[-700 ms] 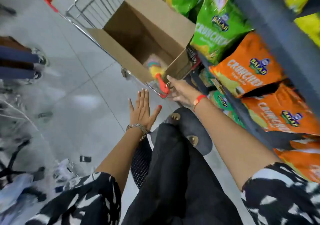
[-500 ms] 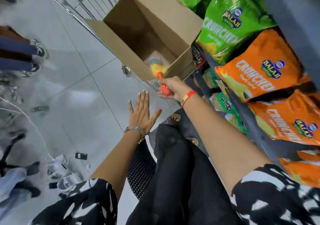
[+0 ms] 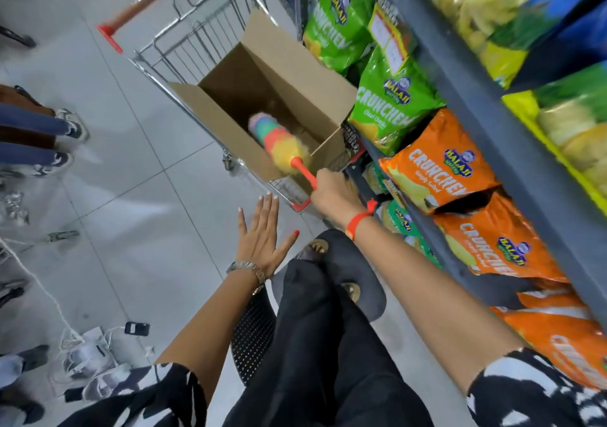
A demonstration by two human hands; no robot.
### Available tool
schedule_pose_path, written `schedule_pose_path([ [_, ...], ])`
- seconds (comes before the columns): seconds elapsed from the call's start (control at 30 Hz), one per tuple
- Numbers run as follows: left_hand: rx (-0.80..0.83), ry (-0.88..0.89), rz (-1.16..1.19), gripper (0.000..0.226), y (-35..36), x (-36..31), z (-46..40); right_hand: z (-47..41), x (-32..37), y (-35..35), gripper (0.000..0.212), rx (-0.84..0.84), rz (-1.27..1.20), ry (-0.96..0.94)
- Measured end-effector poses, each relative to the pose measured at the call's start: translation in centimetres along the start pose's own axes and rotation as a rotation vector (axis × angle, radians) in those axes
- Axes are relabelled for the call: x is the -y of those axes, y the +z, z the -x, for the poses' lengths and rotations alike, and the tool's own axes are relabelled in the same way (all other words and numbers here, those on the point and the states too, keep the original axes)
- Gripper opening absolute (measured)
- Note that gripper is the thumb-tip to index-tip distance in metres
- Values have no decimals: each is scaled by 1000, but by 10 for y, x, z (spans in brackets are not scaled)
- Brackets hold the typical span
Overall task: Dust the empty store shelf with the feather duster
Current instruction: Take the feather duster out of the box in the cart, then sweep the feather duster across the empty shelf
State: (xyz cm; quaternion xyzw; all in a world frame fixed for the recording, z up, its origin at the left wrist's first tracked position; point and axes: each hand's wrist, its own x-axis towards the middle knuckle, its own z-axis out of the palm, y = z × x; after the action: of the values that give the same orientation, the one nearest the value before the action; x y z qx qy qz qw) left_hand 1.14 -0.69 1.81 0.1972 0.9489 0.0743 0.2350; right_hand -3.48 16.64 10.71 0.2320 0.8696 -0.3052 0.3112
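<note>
Duster head now risen clear above box floor, where earlier only handle end showed at box corner. Right hand (image 3: 331, 193) grip clamped on red handle of feather duster (image 3: 279, 141), rainbow head angled up inside open cardboard box (image 3: 262, 75) in shopping trolley (image 3: 184, 42), near box's right front corner. Left hand (image 3: 261, 239) flat, fingers spread, holding nothing, likely for balance. Empty shelf not visible; shelves (image 3: 486, 104) at right hold crisp packets (image 3: 440, 170).

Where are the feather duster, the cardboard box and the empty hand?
feather duster (image 3: 279, 141): head view, on its multicoloured fluffy head.
cardboard box (image 3: 289, 62): head view, on the far flap.
left hand (image 3: 261, 241): head view, on its back.
</note>
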Motion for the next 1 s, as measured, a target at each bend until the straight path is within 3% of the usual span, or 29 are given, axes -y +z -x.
schedule_pose_path([
  [0.2, -233, 67, 48, 79, -73, -20, -5, 88, 15, -57, 22, -184, 51, -116],
  [0.33, -424, 157, 88, 78, -136, -40, -22, 142, 26, -87, 29, -367, 12, -215],
  [0.57, -670, 360, 115, 81, -220, -89, -37, 221, 28, -124, 34, -821, -142, -476],
  [0.83, -890, 645, 122, 77, -281, -152, -38, 277, 21, -135, 41, -1125, -499, -550],
  [1.0, -967, 776, 161, 76, -304, -198, -40, 300, 15, -123, 48, -1130, -891, -460],
])
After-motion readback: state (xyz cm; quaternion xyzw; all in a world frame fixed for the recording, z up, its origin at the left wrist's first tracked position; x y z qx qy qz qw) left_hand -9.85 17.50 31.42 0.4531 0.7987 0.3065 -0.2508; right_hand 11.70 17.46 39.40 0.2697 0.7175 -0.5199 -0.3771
